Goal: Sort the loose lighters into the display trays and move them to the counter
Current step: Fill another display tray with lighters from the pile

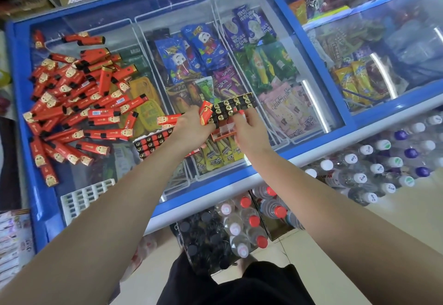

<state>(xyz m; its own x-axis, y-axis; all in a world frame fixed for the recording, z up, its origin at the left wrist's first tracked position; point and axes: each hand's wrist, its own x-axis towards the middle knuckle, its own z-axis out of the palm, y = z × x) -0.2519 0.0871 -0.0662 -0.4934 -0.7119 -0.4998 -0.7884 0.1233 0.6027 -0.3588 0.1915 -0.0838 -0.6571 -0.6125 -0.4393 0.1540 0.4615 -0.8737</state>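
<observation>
Two bare hands meet over the near middle of the blue-framed glass-topped chest freezer (143,211), which serves as the work surface here. Nearest, at the freezer's near-left corner, lies one empty white plastic grid tray (82,198), seemingly waiting to be filled. Just beyond it, left of the forearms, one partly filled display tray (153,142) rests flat on the glass, its black-and-gold lighter tops showing in about three rows, though an arm hides part of it, so I cannot count them all.

The left hand (189,126) pinches one red and gold lighter (205,113) between thumb and fingers, tilted toward the edge of a red display tray packed with lighters (230,110); I judge it is about to be slotted in. The right hand (249,128) has its fingers curled round that tray's near-right side, holding it raised and slanted, probably so the open slots face the incoming lighter. Roughly a dozen black tops show in it.

Farther left, a loose heap of red and gold lighters (72,103), several dozen and too tangled to count exactly, sprawls along the freezer's left edge, within easy reach of the left hand.
</observation>
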